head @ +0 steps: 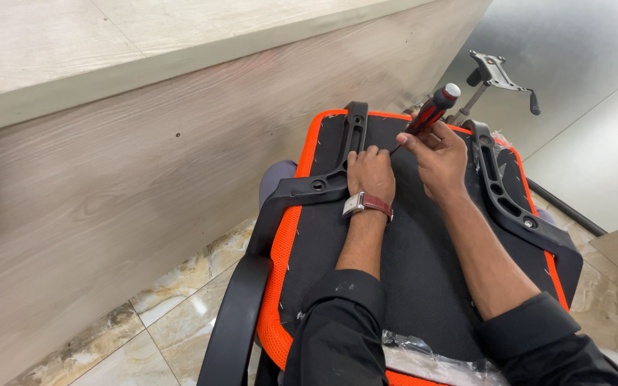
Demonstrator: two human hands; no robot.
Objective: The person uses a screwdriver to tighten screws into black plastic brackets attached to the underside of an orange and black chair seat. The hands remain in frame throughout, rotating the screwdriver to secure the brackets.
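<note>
An upturned chair seat (409, 250), black underneath with an orange mesh rim, lies in front of me. My left hand (370, 174), with a watch on its wrist, rests fingers-down on the black fabric beside the left black armrest bracket (323, 184). My right hand (434, 154) grips a red-and-black screwdriver (432, 110), its tip pointing down at the fabric just beyond my left fingers. A second armrest bracket (503, 193) runs along the seat's right edge.
A wood-grain counter wall (144, 179) stands close on the left. A metal chair mechanism plate with a lever (495, 75) lies on the floor beyond the seat. Marble floor tiles (173, 314) show below left. Clear plastic wrap (430, 361) bunches at the seat's near edge.
</note>
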